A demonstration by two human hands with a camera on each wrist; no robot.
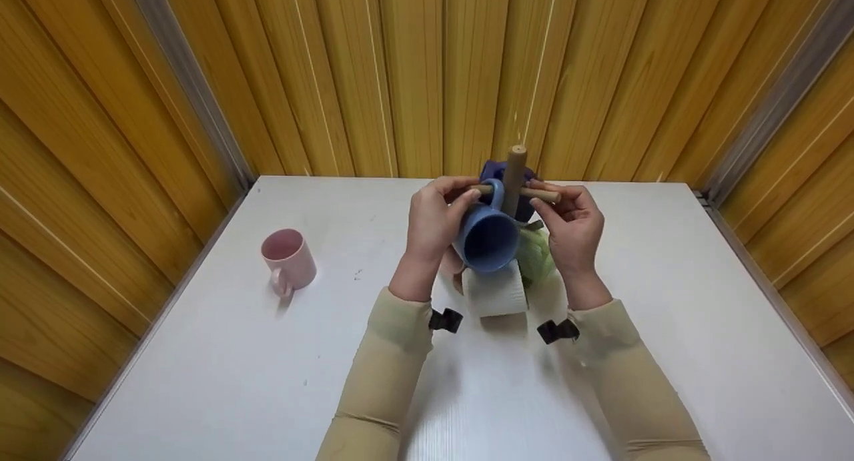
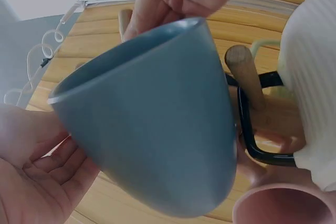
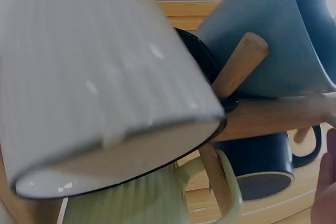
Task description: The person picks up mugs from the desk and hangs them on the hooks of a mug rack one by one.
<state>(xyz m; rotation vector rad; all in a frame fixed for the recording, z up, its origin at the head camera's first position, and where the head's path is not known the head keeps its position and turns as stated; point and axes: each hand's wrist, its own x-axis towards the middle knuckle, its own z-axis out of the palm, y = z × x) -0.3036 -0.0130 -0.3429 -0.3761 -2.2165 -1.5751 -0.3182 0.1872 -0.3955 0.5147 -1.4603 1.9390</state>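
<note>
A wooden mug tree (image 1: 514,174) stands near the table's back edge with several mugs on its pegs. A blue mug (image 1: 490,237) hangs by its handle on an upper peg, mouth toward me. My left hand (image 1: 430,217) pinches that peg's end, beside the mug's handle. Across the post, my right hand (image 1: 575,224) pinches the opposite peg (image 1: 548,195) between thumb and fingers. Below the blue mug hangs a white ribbed mug (image 1: 495,293) with a black handle. A navy mug (image 3: 257,166), a light green mug (image 3: 136,200) and a pinkish mug (image 2: 283,205) surround the post.
On the left of the white table (image 1: 200,354) a pink mug (image 1: 293,257) stands upright, its handle toward me. Wood-patterned panels (image 1: 400,74) rise behind the table and at both sides.
</note>
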